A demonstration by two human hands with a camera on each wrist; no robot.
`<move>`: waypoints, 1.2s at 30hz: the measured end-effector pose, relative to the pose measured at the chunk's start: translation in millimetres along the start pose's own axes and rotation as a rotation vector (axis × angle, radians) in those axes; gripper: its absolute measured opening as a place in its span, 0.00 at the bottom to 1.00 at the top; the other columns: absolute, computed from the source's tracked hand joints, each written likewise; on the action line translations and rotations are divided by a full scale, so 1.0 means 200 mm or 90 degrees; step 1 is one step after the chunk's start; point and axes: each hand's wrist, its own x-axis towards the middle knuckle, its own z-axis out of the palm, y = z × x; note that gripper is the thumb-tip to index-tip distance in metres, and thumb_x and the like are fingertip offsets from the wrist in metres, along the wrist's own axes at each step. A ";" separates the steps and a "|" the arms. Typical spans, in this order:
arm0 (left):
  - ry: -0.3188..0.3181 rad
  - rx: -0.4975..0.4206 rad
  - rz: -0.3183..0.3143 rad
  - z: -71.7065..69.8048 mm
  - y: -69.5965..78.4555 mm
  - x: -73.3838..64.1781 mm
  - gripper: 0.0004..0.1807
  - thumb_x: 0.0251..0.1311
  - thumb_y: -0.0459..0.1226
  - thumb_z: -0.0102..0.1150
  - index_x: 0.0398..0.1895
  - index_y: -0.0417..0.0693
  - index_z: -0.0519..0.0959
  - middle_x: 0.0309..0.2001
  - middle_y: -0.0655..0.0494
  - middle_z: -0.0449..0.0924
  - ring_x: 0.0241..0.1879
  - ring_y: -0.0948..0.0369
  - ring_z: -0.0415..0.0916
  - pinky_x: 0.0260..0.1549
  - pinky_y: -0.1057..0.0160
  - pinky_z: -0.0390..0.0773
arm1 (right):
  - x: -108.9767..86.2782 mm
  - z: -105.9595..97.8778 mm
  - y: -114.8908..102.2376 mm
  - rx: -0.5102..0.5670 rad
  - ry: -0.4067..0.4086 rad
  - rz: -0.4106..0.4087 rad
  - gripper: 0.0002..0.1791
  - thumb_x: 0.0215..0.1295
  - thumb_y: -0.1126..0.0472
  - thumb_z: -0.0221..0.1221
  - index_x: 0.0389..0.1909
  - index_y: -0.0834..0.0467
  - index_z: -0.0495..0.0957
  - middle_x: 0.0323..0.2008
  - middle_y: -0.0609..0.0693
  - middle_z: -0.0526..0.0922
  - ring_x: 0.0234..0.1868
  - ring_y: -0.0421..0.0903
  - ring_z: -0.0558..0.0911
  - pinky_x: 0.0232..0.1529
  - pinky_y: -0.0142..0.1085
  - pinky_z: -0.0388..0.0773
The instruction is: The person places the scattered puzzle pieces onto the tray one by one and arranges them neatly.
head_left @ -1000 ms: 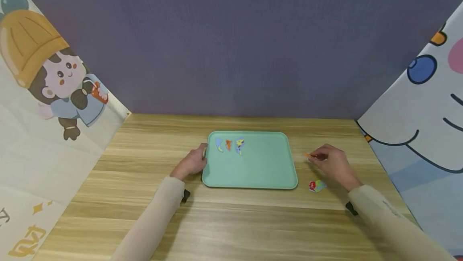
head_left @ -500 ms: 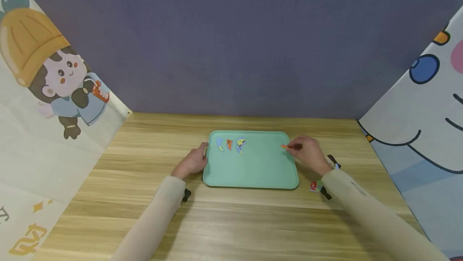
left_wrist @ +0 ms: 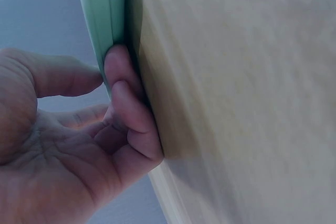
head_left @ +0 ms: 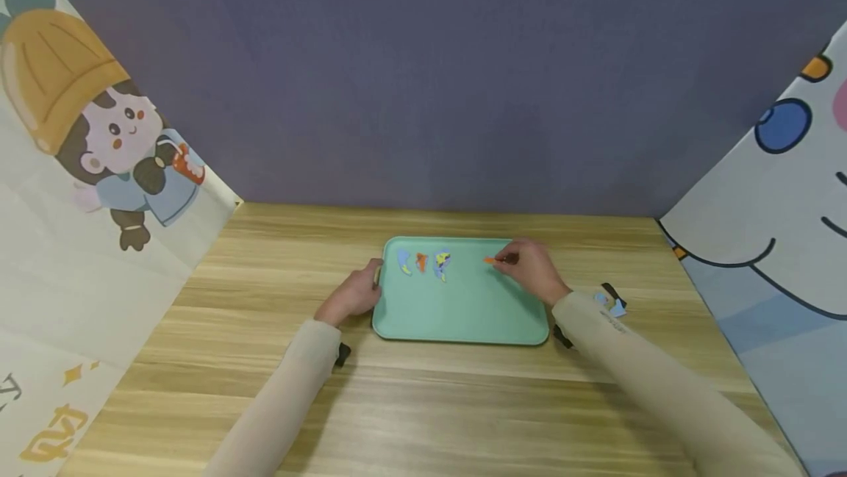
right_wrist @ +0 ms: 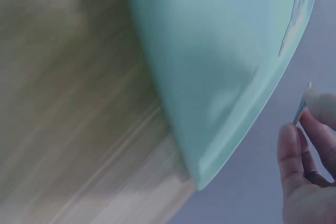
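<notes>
A mint-green tray [head_left: 456,323] lies on the table, with three small flat printed pieces near its back left: a light blue piece [head_left: 404,262], an orange piece [head_left: 421,262] and a yellow-and-purple piece [head_left: 442,264]. My left hand [head_left: 357,292] grips the tray's left rim; in the left wrist view its fingers [left_wrist: 131,106] curl at the underside while the thumb meets the edge. Over the tray's right half, my right hand [head_left: 532,271] pinches a thin orange cutout piece [head_left: 490,260] between thumb and fingertips. Seen edge-on in the right wrist view, that thin piece [right_wrist: 301,110] shows little of its face.
Light blue and black flat pieces [head_left: 615,306] lie on the wooden table [head_left: 423,403] to the right of the tray. The right sleeve [head_left: 635,352] covers the spot of a red-and-green piece. A dark wall [head_left: 423,80] stands behind, with printed sheets at both sides.
My right hand has moved left with the orange cutout piece, from the table right of the tray to above the tray. The left hand keeps its grip on the rim.
</notes>
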 end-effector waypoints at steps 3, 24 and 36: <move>0.000 0.003 0.002 0.00 0.00 0.00 0.32 0.67 0.34 0.44 0.73 0.47 0.49 0.23 0.51 0.73 0.20 0.59 0.69 0.21 0.61 0.71 | 0.03 0.04 -0.03 -0.007 -0.022 0.009 0.04 0.54 0.63 0.68 0.31 0.58 0.85 0.29 0.47 0.78 0.31 0.44 0.77 0.32 0.38 0.76; 0.004 -0.008 0.005 0.00 0.00 0.01 0.32 0.66 0.33 0.45 0.73 0.46 0.49 0.25 0.50 0.73 0.22 0.58 0.70 0.23 0.61 0.72 | 0.16 0.22 -0.13 -0.022 -0.073 0.061 0.06 0.53 0.62 0.69 0.31 0.61 0.86 0.30 0.51 0.84 0.32 0.48 0.80 0.35 0.42 0.76; 0.008 -0.008 0.006 0.00 -0.01 0.01 0.32 0.67 0.33 0.45 0.73 0.46 0.49 0.24 0.50 0.72 0.21 0.58 0.70 0.22 0.61 0.72 | 0.15 0.23 -0.18 -0.008 -0.117 0.095 0.09 0.56 0.63 0.67 0.36 0.61 0.85 0.34 0.53 0.84 0.32 0.46 0.81 0.32 0.39 0.77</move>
